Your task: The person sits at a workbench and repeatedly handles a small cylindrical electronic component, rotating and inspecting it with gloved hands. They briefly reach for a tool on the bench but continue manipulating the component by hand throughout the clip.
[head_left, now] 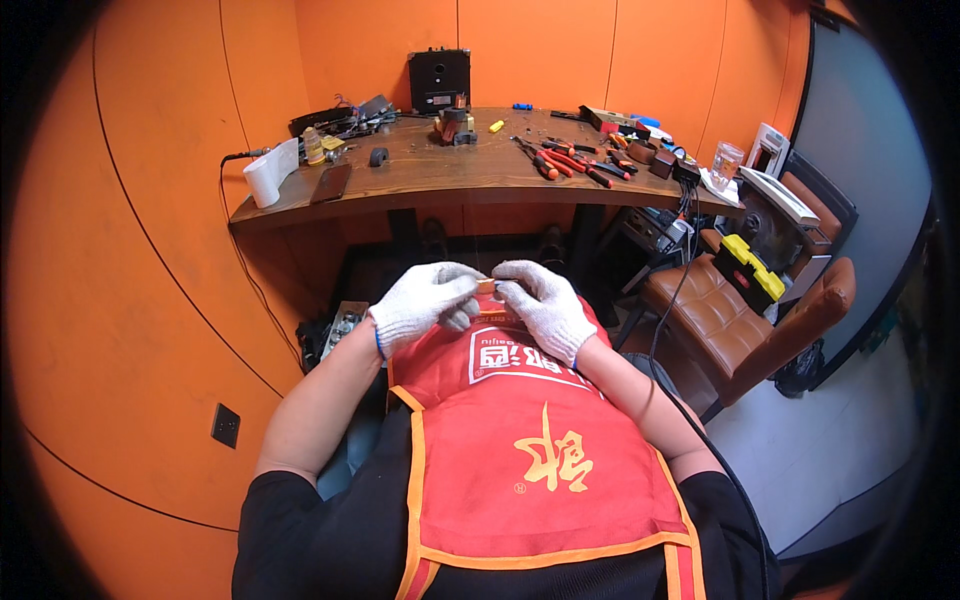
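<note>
Over my lap, in front of the red apron (540,450), both hands meet in white knit gloves. My left hand (432,298) is closed, thumb and fingertips pinching a small copper-orange piece (487,286). Its other end lies at the fingertips of my right hand (546,308), which are pressed together on it. The piece is too small and too covered by the gloves to name its kind. A very thin line, perhaps a wire, seems to run up from it toward the table edge.
Ahead stands a curved wooden table (430,165). Red-handled pliers (570,162) and other tools lie at its right, a paper roll (270,178) at its left. At the back is a black box (440,80). A brown chair (715,300) holds a yellow-lidded toolbox (748,272); a cable (655,345) hangs at my right.
</note>
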Motion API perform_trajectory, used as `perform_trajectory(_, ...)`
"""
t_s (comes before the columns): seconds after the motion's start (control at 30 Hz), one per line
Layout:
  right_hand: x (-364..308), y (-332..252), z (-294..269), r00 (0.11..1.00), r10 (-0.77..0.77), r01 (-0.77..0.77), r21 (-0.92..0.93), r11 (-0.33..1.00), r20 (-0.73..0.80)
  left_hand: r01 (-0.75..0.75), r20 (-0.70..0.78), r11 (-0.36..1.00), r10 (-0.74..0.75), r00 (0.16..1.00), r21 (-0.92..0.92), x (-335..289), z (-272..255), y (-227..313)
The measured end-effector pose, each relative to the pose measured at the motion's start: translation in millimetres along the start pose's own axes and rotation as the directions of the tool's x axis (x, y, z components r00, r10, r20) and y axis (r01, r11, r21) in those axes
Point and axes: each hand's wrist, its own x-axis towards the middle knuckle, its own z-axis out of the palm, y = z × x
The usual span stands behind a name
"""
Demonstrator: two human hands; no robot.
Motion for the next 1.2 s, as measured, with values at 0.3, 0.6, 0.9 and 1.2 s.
perform_trajectory(0.3,-1,-2,-6,0.983,0.166,-0.167,0.003,0.986,0.078,-0.047,0.004,0.999,0.047,0.999,0.022,1,2,-2)
perform_trajectory(0.6,-2,-5,-2,0.997,0.054,-0.055,0.014,0.998,0.057,0.033,0.017,0.995,-0.032,0.999,-0.094,1,-4,-4)
perform_trajectory(0.9,-2,-9,-2,0.994,-0.08,0.09,-0.13,0.987,0.08,0.035,0.008,0.998,-0.034,0.999,-0.049,1,-3,-5)
perform_trajectory(1.2,1,-7,-8,0.966,0.218,-0.225,0.038,0.974,0.14,-0.087,-0.029,0.995,0.089,0.996,0.055,2,-1,-7)
